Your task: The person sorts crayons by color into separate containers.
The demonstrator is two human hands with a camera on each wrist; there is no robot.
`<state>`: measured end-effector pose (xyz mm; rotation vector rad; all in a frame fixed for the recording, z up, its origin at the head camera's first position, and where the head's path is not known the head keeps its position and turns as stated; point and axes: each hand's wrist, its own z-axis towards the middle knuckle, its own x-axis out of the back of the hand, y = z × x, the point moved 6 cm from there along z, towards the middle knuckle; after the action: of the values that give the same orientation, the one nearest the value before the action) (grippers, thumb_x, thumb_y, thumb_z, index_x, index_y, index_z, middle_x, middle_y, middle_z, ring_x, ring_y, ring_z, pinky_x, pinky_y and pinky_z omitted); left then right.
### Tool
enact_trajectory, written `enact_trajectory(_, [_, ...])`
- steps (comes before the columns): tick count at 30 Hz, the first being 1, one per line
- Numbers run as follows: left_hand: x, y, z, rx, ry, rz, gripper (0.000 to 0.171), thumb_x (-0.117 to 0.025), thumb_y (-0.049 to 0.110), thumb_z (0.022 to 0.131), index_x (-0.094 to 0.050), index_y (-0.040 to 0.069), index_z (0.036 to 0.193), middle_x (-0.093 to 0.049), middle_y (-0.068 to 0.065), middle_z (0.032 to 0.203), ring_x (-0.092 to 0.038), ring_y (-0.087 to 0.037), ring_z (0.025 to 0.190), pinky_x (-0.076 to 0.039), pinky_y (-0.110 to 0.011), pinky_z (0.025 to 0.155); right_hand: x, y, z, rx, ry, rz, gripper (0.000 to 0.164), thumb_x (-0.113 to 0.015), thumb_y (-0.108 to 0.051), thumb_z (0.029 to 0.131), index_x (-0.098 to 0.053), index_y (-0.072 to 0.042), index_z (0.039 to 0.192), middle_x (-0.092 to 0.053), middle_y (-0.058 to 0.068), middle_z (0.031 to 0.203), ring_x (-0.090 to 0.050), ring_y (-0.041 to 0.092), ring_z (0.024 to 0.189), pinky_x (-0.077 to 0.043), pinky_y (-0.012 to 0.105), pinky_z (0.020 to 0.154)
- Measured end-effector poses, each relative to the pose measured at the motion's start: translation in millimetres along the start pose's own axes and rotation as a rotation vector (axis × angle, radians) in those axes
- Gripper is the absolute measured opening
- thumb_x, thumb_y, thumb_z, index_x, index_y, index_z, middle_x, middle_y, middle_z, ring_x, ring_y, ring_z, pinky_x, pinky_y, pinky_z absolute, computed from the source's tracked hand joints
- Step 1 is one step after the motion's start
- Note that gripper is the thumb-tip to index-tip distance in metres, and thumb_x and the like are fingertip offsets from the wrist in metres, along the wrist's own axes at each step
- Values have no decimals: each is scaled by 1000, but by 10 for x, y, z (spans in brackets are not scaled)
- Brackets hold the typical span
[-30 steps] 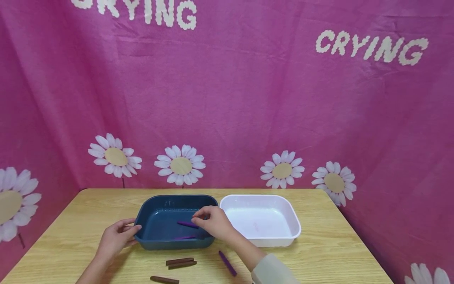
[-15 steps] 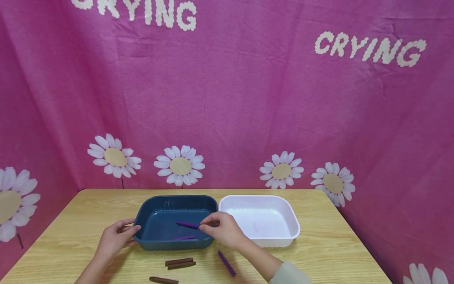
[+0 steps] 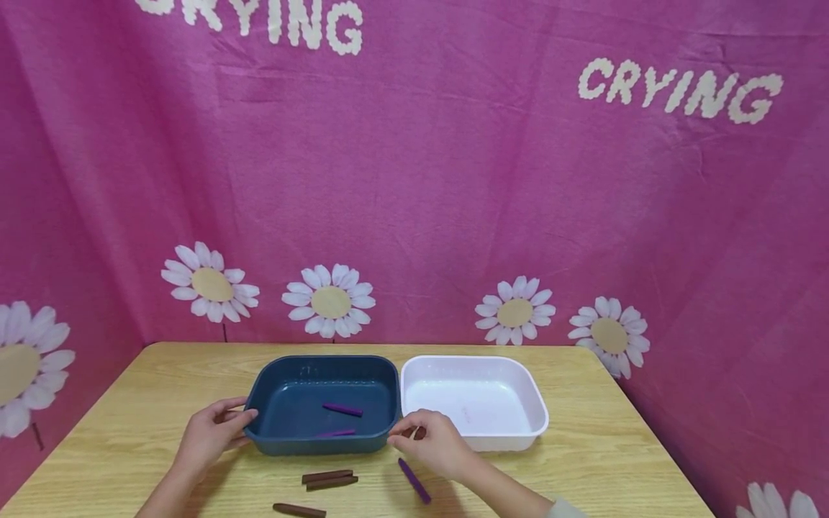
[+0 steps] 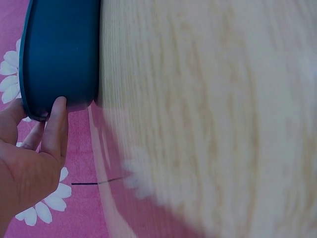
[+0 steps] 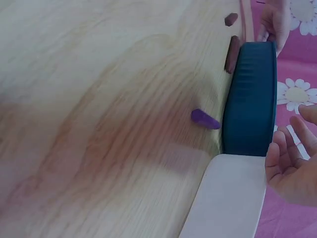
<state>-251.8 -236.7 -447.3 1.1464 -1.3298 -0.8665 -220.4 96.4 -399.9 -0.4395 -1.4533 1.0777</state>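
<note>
Blue tray (image 3: 320, 447), gripped at one end by left hand (image 3: 212, 437), with two crayons (image 3: 342, 410) inside; white tray (image 3: 482, 403) alongside, near loose-fingered right hand (image 3: 437, 442).

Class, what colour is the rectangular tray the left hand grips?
Dark teal rectangular tray, clearest in the head view.

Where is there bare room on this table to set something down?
The table right of the white tray is bare, as is that tray's floor. Another free patch lies left of the left hand. It's crowded along the near side of the dark tray: brown crayons, a purple crayon, the right hand.
</note>
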Motion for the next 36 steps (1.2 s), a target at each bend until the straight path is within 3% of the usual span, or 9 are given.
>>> enact_trajectory(18, [0,12,6,-2,-6,5,54,-63,17,89,-43,-12,131,-66,-3,88,-66,-7,73,-58,-29,68,88,322,-405,-13,0,14,19,-70,-19,82,-71,-2,92,-64,2,79,-48,-2,67,-42,16,59])
enact_trajectory(25, [8,27,6,-7,1,1,53,-62,16,90,-43,-13,130,-65,-3,86,-67,-8,72,-58,-28,68,90,477,-477,-60,12,-36,18,-71,-20,81,-70,-5,91,-59,-3,76,-45,-1,64,-39,17,57])
enact_trajectory(36, [0,13,-3,-2,2,5,54,-63,17,89,-44,-12,130,-68,-8,92,-67,-9,75,-58,-30,69,-52,604,-497,-109,-70,22,21,-72,-20,81,-67,-3,93,-51,-6,67,-44,0,57,-39,18,49])
